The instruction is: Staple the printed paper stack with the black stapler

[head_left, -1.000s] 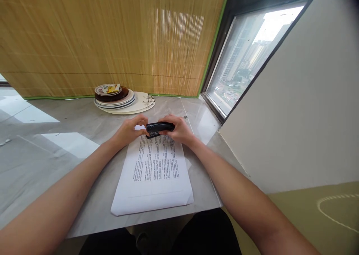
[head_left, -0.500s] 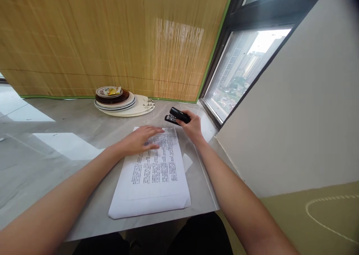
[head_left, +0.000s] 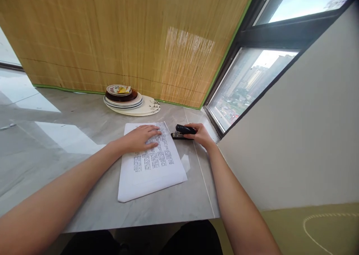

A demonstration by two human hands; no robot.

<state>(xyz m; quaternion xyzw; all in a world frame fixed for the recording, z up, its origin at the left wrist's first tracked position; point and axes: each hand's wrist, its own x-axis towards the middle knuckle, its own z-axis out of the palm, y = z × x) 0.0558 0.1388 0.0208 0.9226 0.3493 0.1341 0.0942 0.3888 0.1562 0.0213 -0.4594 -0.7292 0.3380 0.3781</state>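
Printed sheets of paper (head_left: 151,180) lie on the grey marbled counter, turned slightly at an angle. My left hand (head_left: 141,138) rests flat on their upper part, fingers spread and pointing right. To the right of the paper's top corner, my right hand (head_left: 200,134) grips a black stapler (head_left: 185,129) from its rear end. The stapler's jaws face left toward the sheets, with a gap between its upper arm and base. Its front end is close beside the paper's right edge; whether it touches cannot be made out.
A stack of plates (head_left: 123,101) with a small yellow packet on top stands at the back, on a pale oval platter (head_left: 151,107). Behind it hangs a bamboo blind (head_left: 112,34). A window (head_left: 238,86) and a white wall (head_left: 294,135) bound the right side.
My right hand has lowered the stapler toward the counter beside the paper. The sheets have turned a little under my left hand. The head view has shifted slightly.
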